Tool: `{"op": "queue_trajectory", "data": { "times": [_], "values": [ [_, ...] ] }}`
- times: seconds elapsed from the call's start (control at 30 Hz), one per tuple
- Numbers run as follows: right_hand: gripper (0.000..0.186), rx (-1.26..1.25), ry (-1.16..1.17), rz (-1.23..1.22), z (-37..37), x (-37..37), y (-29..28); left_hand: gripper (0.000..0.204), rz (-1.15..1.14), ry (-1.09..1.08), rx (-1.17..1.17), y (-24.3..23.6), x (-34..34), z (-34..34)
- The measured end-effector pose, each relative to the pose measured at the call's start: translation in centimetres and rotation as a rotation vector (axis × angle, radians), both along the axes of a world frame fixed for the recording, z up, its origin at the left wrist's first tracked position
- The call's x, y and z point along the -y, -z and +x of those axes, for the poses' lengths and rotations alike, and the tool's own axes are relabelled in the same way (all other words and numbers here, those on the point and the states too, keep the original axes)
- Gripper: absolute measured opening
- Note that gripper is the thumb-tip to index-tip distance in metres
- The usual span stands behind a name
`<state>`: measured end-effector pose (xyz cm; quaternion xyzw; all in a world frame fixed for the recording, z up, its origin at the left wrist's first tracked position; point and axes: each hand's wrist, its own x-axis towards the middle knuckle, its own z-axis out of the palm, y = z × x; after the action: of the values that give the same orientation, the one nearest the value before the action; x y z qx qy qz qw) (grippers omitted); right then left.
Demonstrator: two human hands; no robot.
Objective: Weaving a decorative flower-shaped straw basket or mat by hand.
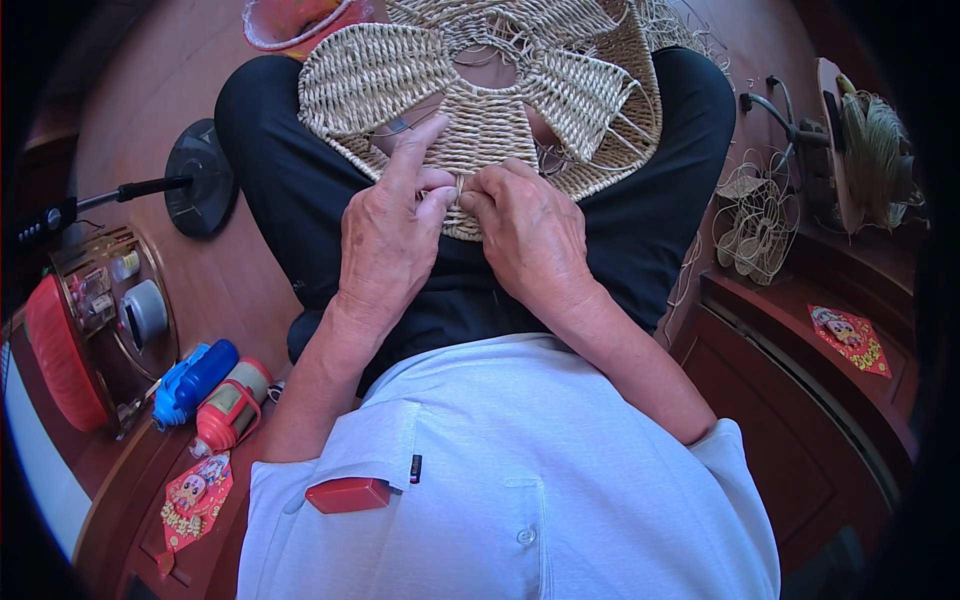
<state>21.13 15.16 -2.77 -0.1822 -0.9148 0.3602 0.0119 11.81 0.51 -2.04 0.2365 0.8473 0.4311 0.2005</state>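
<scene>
A woven straw piece [490,130], with wide petal-like panels around a round central hole, rests across my lap. My left hand [392,215] is at its near edge, thumb and fingertips pinching the straw strand at the rim while the index finger points up over the weave. Close beside it, my right hand [525,222] pinches the same spot between thumb and bent fingers. The two sets of fingertips nearly meet and partly hide the strand. Toward the right side, bare cords cross a gap beside one woven panel [580,105].
A red bin [300,22] stands beyond my left knee, with a round black stand base [200,180] nearer. Two thermos bottles, one blue [195,385] and one red-and-beige [232,405], lie at left. On the right are a wire frame [757,225] and a straw bundle [875,150].
</scene>
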Motion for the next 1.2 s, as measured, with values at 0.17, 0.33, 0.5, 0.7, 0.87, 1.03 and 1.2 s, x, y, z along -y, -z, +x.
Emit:
{"op": "queue_trajectory", "data": {
  "times": [0.17,0.33,0.5,0.7,0.87,1.03,1.2],
  "values": [
    [0.018,0.003,0.06,-0.062,-0.2,0.3,-0.2,0.069,-0.005,-0.069,0.087,-0.4,-0.5,0.0],
    [0.021,-0.019,0.129,-0.054,-0.4,0.9,0.1,0.071,-0.056,-0.124,0.101,-0.6,-1.0,0.1],
    [0.022,-0.074,0.135,-0.041,-0.1,1.0,0.5,0.069,-0.054,-0.105,0.022,-0.4,-1.1,0.4],
    [0.021,-0.052,0.153,-0.149,0.2,0.8,0.2,0.066,-0.048,-0.07,-0.03,0.2,-0.8,0.8],
    [0.018,-0.025,0.123,-0.16,0.3,0.7,-0.4,0.067,0.053,-0.074,-0.042,0.4,0.4,1.0],
    [0.016,-0.031,0.106,-0.146,0.4,0.7,-0.5,0.074,0.074,0.07,-0.228,0.5,1.1,1.2],
    [0.015,-0.051,0.096,-0.149,0.3,0.6,-0.4,0.079,0.048,0.164,-0.198,0.2,1.3,-0.1]
  ]
}}
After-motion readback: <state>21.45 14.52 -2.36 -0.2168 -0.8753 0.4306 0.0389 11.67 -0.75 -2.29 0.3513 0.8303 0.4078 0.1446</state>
